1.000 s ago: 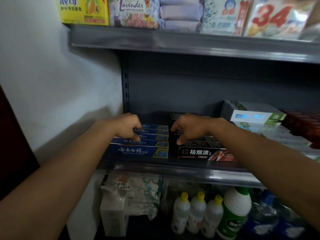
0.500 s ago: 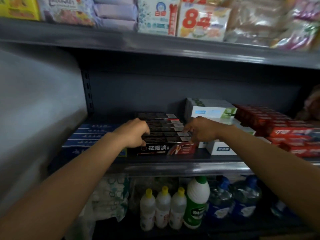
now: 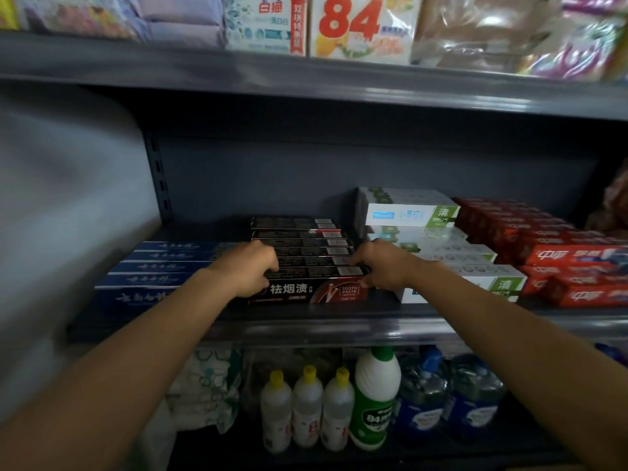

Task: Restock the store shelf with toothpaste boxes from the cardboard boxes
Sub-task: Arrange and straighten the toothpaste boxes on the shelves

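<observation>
A row of black toothpaste boxes [image 3: 307,256] lies on the grey middle shelf [image 3: 339,326], the front one showing white lettering and a red end. My left hand [image 3: 249,268] grips the left end of the front black boxes with curled fingers. My right hand [image 3: 382,266] grips their right end. Blue toothpaste boxes [image 3: 156,270] lie stacked to the left. White-and-green boxes [image 3: 441,253] and red boxes [image 3: 560,263] lie to the right. No cardboard box is in view.
The upper shelf [image 3: 339,83] carries tissue and cleaner packs [image 3: 360,25]. Below stand small white bottles [image 3: 307,409], a green-and-white bottle [image 3: 373,399] and blue jugs [image 3: 452,396]. A grey wall [image 3: 68,198] closes the left side.
Both hands shifted right, from straddling the blue and black rows to gripping the two ends of the black boxes. My view swung right, bringing the red boxes in.
</observation>
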Demonstrator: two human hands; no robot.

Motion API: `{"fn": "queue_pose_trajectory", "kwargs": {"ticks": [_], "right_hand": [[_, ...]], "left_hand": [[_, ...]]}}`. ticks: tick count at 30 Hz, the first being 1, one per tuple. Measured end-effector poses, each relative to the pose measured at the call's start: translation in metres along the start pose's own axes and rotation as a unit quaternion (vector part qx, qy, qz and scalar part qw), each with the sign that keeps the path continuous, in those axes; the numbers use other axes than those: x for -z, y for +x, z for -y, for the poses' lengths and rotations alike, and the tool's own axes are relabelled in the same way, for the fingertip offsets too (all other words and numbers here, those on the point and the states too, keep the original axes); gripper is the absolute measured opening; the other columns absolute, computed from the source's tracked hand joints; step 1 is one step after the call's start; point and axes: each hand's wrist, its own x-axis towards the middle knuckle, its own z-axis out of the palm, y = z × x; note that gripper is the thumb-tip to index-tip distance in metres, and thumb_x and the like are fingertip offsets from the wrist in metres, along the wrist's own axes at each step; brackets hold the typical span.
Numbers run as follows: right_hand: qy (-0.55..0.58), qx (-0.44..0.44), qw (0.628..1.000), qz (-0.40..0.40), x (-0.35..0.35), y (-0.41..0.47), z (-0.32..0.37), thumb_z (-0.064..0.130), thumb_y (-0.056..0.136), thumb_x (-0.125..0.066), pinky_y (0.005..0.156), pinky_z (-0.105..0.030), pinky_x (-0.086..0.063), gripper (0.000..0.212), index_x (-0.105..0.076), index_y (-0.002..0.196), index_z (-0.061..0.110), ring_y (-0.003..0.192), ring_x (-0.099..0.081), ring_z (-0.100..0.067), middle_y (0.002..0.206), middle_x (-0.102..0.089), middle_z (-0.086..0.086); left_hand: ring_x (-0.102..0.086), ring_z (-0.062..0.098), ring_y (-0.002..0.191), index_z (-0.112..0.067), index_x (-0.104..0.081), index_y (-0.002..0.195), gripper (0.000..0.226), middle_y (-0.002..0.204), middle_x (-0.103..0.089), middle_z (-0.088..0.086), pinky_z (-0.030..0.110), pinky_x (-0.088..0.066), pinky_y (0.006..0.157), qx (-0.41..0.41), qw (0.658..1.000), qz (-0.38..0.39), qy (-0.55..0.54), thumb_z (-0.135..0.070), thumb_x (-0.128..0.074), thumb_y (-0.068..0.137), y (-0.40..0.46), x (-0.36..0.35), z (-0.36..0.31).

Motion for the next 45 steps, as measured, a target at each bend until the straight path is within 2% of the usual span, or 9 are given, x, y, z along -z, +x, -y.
{"fn": "queue_pose_trajectory", "kwargs": {"ticks": [8,13,19,24,30,35,38,41,45], "right_hand": [[-0.002,0.019,1.000,-0.008,-0.003,-0.001,0.007,0.030,0.082,-0.071,0.099,-0.049,-0.043,0.040,-0.064,0.120,0.023,0.111,-0.053,-0.022,0.119,-0.062,-0.002],[0.044,0.027,0.998,0.022,0.007,-0.003,0.003,0.027,0.080,-0.075,0.090,-0.032,-0.048,0.046,-0.063,0.124,0.019,0.106,-0.058,-0.017,0.118,-0.064,0.000],[0.059,0.025,0.997,0.045,0.009,0.002,-0.002,0.027,0.080,-0.075,0.091,-0.030,-0.046,0.050,-0.059,0.127,0.020,0.109,-0.057,-0.016,0.122,-0.063,0.001],[0.068,0.030,0.996,0.056,0.008,0.006,-0.005,0.024,0.081,-0.074,0.089,-0.029,-0.046,0.046,-0.062,0.125,0.020,0.107,-0.057,-0.014,0.120,-0.064,0.003],[0.102,0.017,0.992,0.071,0.016,0.007,-0.007,0.026,0.080,-0.076,0.093,-0.029,-0.045,0.052,-0.058,0.129,0.020,0.110,-0.055,-0.013,0.122,-0.062,0.004],[0.049,-0.002,0.999,0.024,0.038,0.020,-0.016,0.024,0.087,-0.068,0.083,-0.024,-0.038,0.047,-0.056,0.132,0.014,0.102,-0.055,-0.012,0.109,-0.061,0.002],[-0.007,-0.015,1.000,0.005,0.040,0.036,-0.019,0.015,0.088,-0.063,0.083,-0.028,-0.041,0.030,-0.064,0.117,0.009,0.106,-0.057,-0.021,0.108,-0.063,-0.005],[-0.024,-0.027,0.999,0.008,0.032,0.053,-0.019,0.009,0.086,-0.061,0.074,-0.027,-0.037,0.015,-0.065,0.101,0.007,0.093,-0.055,-0.019,0.091,-0.054,-0.001],[-0.010,-0.035,0.999,0.012,0.018,0.073,-0.018,0.006,0.086,-0.060,0.074,-0.027,-0.039,0.016,-0.066,0.101,0.005,0.091,-0.057,-0.021,0.095,-0.060,-0.009]], "left_hand": [[-0.053,0.022,0.118,-0.020,-0.056,0.132,0.045,0.133,-0.053,0.005,0.036,-0.045,0.099,0.014,0.999,0.001,-0.030,-0.012,-0.065,0.088,0.001,-0.004,0.014],[-0.055,0.017,0.113,-0.022,-0.056,0.133,0.054,0.131,-0.056,0.000,0.033,-0.047,0.097,0.011,0.998,0.005,-0.066,-0.019,-0.073,0.082,0.001,-0.001,0.021],[-0.060,0.014,0.092,-0.016,-0.068,0.114,0.036,0.104,-0.064,-0.002,0.028,-0.049,0.077,0.025,0.997,0.042,-0.061,-0.021,-0.076,0.080,0.002,0.002,0.032],[-0.050,0.008,0.071,-0.012,-0.070,0.102,0.023,0.072,-0.049,-0.012,0.019,-0.035,0.054,0.011,0.998,0.014,-0.065,-0.018,-0.074,0.081,0.004,-0.003,0.030],[-0.058,0.010,0.078,-0.019,-0.069,0.102,0.023,0.078,-0.057,-0.012,0.023,-0.045,0.066,0.014,0.990,0.041,-0.134,-0.023,-0.076,0.080,0.005,0.002,0.039],[-0.062,0.029,0.105,-0.017,-0.061,0.092,0.008,0.092,-0.056,0.001,0.040,-0.049,0.092,0.035,0.991,0.000,-0.132,-0.009,-0.060,0.090,0.023,0.013,0.059],[-0.062,0.032,0.102,-0.020,-0.054,0.085,0.027,0.091,-0.056,0.002,0.038,-0.051,0.083,0.058,0.991,-0.025,-0.122,0.007,-0.049,0.084,0.041,0.011,0.066],[-0.060,0.024,0.086,-0.009,-0.062,0.077,0.022,0.085,-0.060,0.004,0.031,-0.046,0.070,0.076,0.988,-0.030,-0.135,0.007,-0.048,0.084,0.057,0.009,0.066],[-0.057,0.021,0.082,-0.010,-0.059,0.073,0.020,0.085,-0.058,0.004,0.028,-0.043,0.065,0.092,0.986,-0.015,-0.136,0.004,-0.051,0.085,0.072,0.003,0.063]]}}
